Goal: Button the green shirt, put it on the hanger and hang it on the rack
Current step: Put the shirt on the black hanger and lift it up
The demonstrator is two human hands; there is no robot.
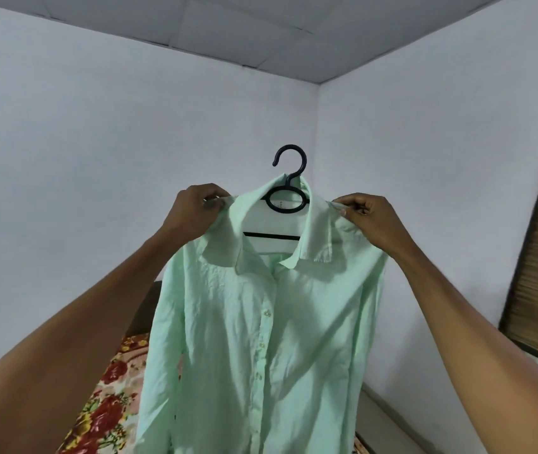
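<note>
The green shirt [261, 322] looks buttoned down its front and already sits on the black hanger [289, 194], held up mid-scene by the left hand [200, 204] and right hand [367, 217], each grip pinching a shoulder; hanging remains, with no rack in view.

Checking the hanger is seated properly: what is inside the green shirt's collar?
Inside the green shirt collar sits a black hanger: its hook, ring and crossbar show. Its shoulder arms are covered by fabric, where the left hand and right hand pinch the shoulders.
</note>
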